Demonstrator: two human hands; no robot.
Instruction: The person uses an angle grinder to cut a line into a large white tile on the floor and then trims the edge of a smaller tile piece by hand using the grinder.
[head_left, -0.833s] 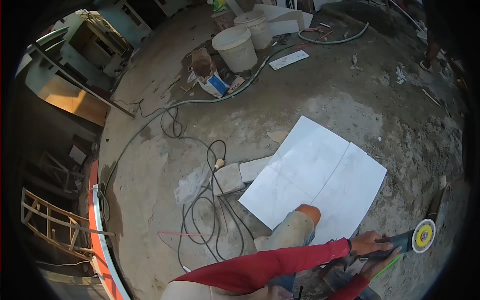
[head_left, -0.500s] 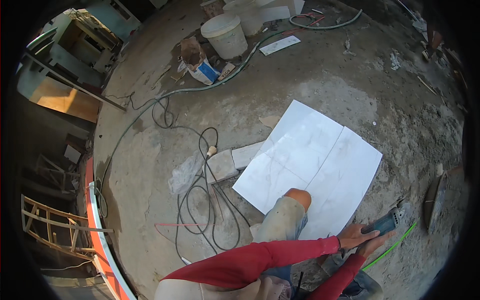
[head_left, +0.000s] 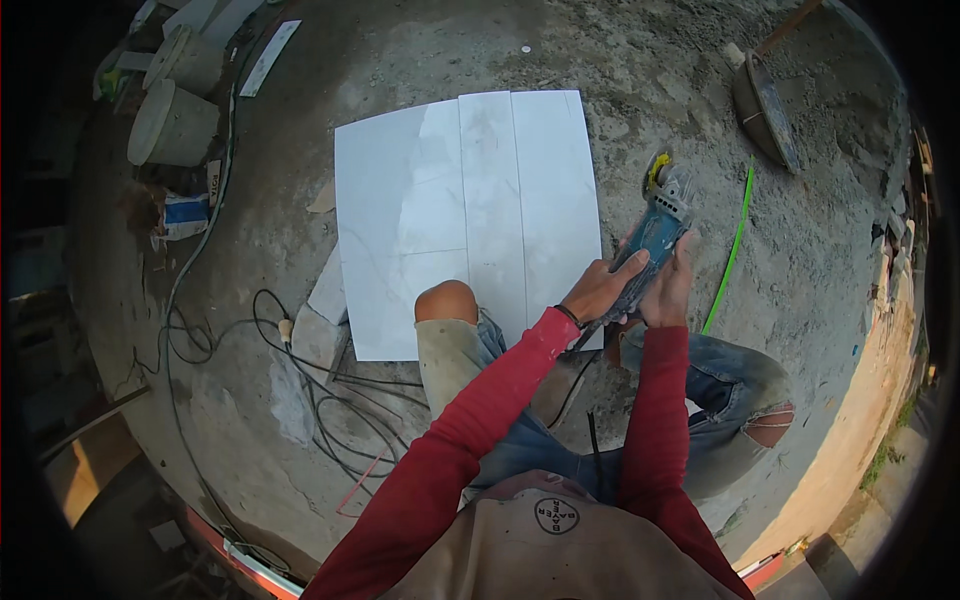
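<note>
A teal angle grinder point(head_left: 655, 232) with a yellow disc point(head_left: 656, 172) is held up off the ground to the right of the white tiles. My left hand point(head_left: 603, 288) is wrapped round its body from the left side. Against its other side my right hand point(head_left: 670, 285) grips it, fingers curled upward and partly hidden behind the tool. Large white tiles point(head_left: 400, 200) lie flat in front of me, with long seams or lines running away from me and a fainter cross line. My bent knee point(head_left: 446, 300) rests over their near edge.
Black cable point(head_left: 325, 400) coils on the concrete at the left, near pale blocks point(head_left: 330, 295). Beyond stand white buckets point(head_left: 172, 125), a torn bag point(head_left: 183, 215) and a long hose point(head_left: 222, 185). On the right lie a green strip point(head_left: 735, 250) and a dark basin point(head_left: 765, 115).
My view has swung to the right, so the tiles and buckets appear farther left. The grinder now points away from me with its yellow disc showing; both hands still hold it.
</note>
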